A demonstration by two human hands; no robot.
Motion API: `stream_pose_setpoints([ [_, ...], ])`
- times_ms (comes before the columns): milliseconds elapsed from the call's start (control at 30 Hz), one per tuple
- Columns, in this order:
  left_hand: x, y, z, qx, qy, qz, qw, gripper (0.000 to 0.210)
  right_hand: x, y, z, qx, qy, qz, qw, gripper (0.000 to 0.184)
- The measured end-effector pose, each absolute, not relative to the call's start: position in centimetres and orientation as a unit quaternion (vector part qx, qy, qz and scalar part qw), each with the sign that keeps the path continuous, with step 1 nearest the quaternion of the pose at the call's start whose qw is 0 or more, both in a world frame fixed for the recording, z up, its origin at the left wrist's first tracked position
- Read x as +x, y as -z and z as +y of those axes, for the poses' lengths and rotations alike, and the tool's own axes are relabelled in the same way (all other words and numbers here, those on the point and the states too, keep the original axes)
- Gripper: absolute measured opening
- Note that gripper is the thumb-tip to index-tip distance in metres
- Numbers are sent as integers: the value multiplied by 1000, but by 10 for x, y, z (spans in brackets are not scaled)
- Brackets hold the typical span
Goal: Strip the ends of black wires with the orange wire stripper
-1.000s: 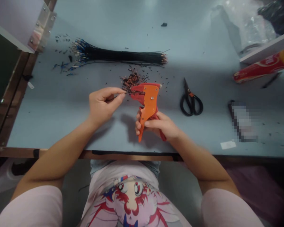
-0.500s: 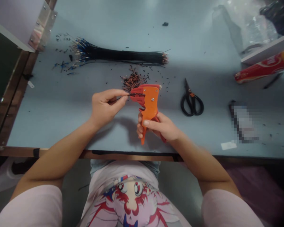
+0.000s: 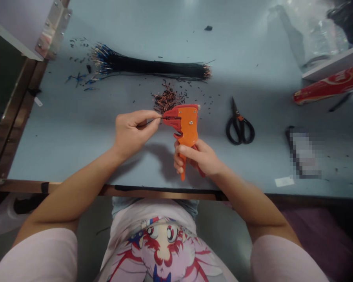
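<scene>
My right hand (image 3: 195, 158) is closed around the handles of an orange and red wire stripper (image 3: 188, 125), its jaws pointing left. Between thumb and fingertips, my left hand (image 3: 137, 129) pinches a thin black wire (image 3: 161, 117), whose end reaches the red jaws. Most of that wire is hidden by the fingers. Just behind the jaws lies a heap of copper and black scraps (image 3: 165, 98). Farther back rests a long bundle of black wires (image 3: 153, 67), with blue and metal tips at its left end and bare copper at its right.
Black-handled scissors (image 3: 240, 127) lie right of the stripper. Beyond them are a blurred-out dark object (image 3: 304, 152), a white label (image 3: 284, 181) and a red and yellow tube (image 3: 326, 86). Loose blue-tipped pieces (image 3: 78, 78) are scattered at the left. A wooden edge borders the table's front.
The lower end of the stripper's orange handle has swung slightly right as my right hand's fingers shifted. My left hand stays at the jaws with the wire. The view has moved slightly.
</scene>
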State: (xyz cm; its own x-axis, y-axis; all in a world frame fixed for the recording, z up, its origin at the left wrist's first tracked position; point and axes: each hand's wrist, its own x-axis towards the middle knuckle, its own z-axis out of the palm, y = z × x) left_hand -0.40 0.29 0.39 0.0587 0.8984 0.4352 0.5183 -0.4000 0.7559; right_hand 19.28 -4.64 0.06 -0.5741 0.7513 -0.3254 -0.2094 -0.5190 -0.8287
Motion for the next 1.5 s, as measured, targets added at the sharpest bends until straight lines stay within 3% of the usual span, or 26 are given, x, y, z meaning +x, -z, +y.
stream_pose_setpoints([
  [333,-5,-5,4,716,-448,492,212,11,188,-1,-47,-367,-801,-353,314,43],
  [667,-4,1,10,717,-433,505,210,11,192,1,-38,-371,-815,-308,322,37],
  [1067,-6,11,14,716,-398,530,219,13,191,5,-34,-388,-824,-259,321,42],
  [1133,-16,14,24,695,-415,549,209,11,201,2,-27,-398,-815,-245,343,40],
  [1267,-34,17,41,611,-466,598,228,9,225,-7,-10,-409,-745,-207,485,35],
  [1333,-34,17,42,594,-467,596,272,7,228,-7,-9,-403,-758,-200,472,33],
  [1500,-20,13,30,600,-454,563,341,11,210,2,-25,-379,-820,-256,343,31],
])
